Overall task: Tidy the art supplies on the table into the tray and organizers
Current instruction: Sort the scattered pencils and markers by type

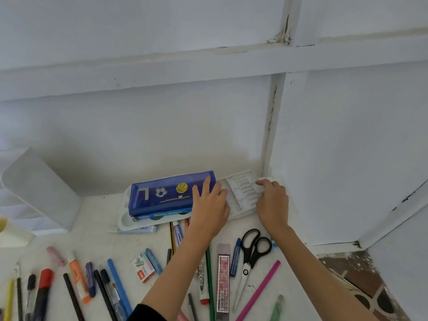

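Grip on white tray: right hand clasps its rim, left hand flat alongside; positioning step, loading likely next.

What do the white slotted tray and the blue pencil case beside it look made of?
White tray: likely thin moulded plastic, semi-matt; its pressed ridges and slots suggest so. Blue pencil case: probably fabric or soft vinyl, slight sheen, printed balls on front; soft rounded edges, texture too blurred to settle.
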A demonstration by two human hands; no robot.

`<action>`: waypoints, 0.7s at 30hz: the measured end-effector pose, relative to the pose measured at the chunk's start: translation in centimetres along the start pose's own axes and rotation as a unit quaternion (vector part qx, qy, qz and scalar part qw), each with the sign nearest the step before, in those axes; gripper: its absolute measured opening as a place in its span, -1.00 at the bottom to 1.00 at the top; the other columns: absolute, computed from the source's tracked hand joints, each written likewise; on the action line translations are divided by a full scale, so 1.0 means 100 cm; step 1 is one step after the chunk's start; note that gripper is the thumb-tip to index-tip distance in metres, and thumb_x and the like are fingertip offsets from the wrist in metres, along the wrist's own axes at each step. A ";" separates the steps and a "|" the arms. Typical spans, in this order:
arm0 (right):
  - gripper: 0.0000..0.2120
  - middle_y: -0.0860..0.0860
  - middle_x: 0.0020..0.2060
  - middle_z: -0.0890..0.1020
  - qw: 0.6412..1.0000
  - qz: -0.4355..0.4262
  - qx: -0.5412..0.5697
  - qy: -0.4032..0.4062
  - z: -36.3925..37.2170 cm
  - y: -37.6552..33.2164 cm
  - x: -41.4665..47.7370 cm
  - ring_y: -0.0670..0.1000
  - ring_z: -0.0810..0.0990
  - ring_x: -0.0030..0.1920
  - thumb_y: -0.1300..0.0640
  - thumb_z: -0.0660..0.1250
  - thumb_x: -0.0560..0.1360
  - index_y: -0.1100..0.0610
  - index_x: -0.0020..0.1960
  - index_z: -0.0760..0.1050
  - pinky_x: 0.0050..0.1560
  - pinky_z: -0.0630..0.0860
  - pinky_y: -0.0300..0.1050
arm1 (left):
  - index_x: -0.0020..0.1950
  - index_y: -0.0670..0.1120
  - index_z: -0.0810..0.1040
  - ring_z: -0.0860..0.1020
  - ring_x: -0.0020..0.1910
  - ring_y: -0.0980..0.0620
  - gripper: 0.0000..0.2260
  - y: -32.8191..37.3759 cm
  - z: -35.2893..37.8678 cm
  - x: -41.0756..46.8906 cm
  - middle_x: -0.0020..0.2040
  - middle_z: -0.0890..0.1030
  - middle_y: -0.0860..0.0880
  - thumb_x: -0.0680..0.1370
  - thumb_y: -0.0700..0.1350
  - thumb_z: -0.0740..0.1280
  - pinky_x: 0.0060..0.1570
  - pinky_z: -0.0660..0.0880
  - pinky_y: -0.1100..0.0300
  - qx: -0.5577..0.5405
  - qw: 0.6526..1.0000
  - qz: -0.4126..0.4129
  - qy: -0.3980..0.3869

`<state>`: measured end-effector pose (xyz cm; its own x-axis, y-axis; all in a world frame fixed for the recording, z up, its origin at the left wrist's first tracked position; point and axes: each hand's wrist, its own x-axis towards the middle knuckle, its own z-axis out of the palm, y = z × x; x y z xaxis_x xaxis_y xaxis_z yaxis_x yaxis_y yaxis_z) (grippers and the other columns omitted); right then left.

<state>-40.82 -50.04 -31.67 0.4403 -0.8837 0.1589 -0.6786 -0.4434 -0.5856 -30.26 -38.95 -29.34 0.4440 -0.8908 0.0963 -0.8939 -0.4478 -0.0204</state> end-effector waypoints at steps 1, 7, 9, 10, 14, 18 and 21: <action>-0.56 0.14 0.08 0.54 1.000 -0.001 0.027 0.005 0.000 0.001 0.000 0.11 0.41 0.10 0.45 0.14 0.48 0.14 0.27 0.45 0.07 0.38 -0.04 | 0.26 -0.08 0.48 0.22 0.44 -0.17 -0.71 -0.003 0.001 0.000 0.33 0.43 -0.05 0.58 -0.05 0.18 0.28 0.23 -0.20 -0.004 1.000 -0.001 -0.001; -0.51 0.09 -0.05 0.61 0.993 -0.017 0.106 0.048 -0.003 0.009 -0.004 0.12 0.52 0.00 0.52 0.15 0.37 0.15 0.17 0.53 -0.01 0.52 0.09 | 0.22 -0.10 0.52 0.27 0.40 -0.13 -0.72 -0.028 0.002 -0.016 0.28 0.48 -0.04 0.62 -0.05 0.13 0.22 0.29 -0.04 -0.027 0.998 -0.009 0.048; -0.51 0.05 -0.07 0.63 0.992 -0.010 0.117 0.049 -0.007 0.010 -0.005 0.11 0.55 -0.03 0.50 0.15 0.36 0.10 0.14 0.55 -0.06 0.54 0.10 | 0.18 -0.11 0.56 0.34 0.35 -0.15 -0.76 -0.036 0.006 -0.023 0.24 0.53 -0.06 0.60 -0.08 0.19 0.16 0.35 -0.06 -0.033 0.997 -0.011 0.070; -0.50 0.04 -0.07 0.63 0.991 -0.003 0.123 0.051 -0.011 0.009 -0.006 0.11 0.55 -0.03 0.49 0.15 0.35 0.09 0.14 0.55 -0.07 0.54 0.11 | 0.17 -0.11 0.57 0.36 0.34 -0.15 -0.77 -0.039 0.007 -0.026 0.22 0.55 -0.06 0.59 -0.09 0.21 0.14 0.37 -0.06 -0.037 0.996 -0.015 0.075; -0.50 0.08 -0.07 0.64 0.988 0.003 0.135 0.068 -0.029 0.009 -0.012 0.14 0.56 -0.07 0.52 0.13 0.34 0.15 0.14 0.55 -0.11 0.53 0.06 | 0.16 -0.10 0.59 0.42 0.33 -0.16 -0.72 -0.046 0.004 -0.040 0.18 0.60 -0.06 0.58 -0.07 0.16 0.15 0.41 -0.06 -0.095 0.990 -0.029 0.103; -0.52 0.03 -0.12 0.62 0.981 0.000 0.189 0.045 -0.045 0.003 -0.025 0.03 0.58 -0.13 0.54 0.14 0.39 0.13 0.13 0.55 -0.20 0.46 -0.22 | 0.27 -0.06 0.52 0.38 0.35 0.03 -0.65 -0.038 -0.017 -0.064 0.23 0.55 0.03 0.63 0.03 0.07 0.27 0.25 0.23 -0.322 0.935 -0.073 0.130; -0.51 -0.06 -0.15 0.63 0.972 -0.036 0.232 -0.006 -0.051 -0.009 -0.046 -0.07 0.60 -0.14 0.52 0.21 0.42 -0.01 0.08 0.55 -0.12 0.57 -0.12 | 0.32 0.09 0.43 0.49 0.16 0.20 -0.72 -0.024 -0.040 -0.087 0.22 0.53 0.10 0.61 0.03 0.18 0.06 0.43 0.37 -0.545 0.827 -0.131 0.048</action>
<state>-45.24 -46.29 -27.82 0.4856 -0.8496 0.2058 -0.3087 -0.3869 -0.8689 -32.24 -29.82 -26.17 0.6708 -0.7408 0.0360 -0.3153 -0.2408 0.9179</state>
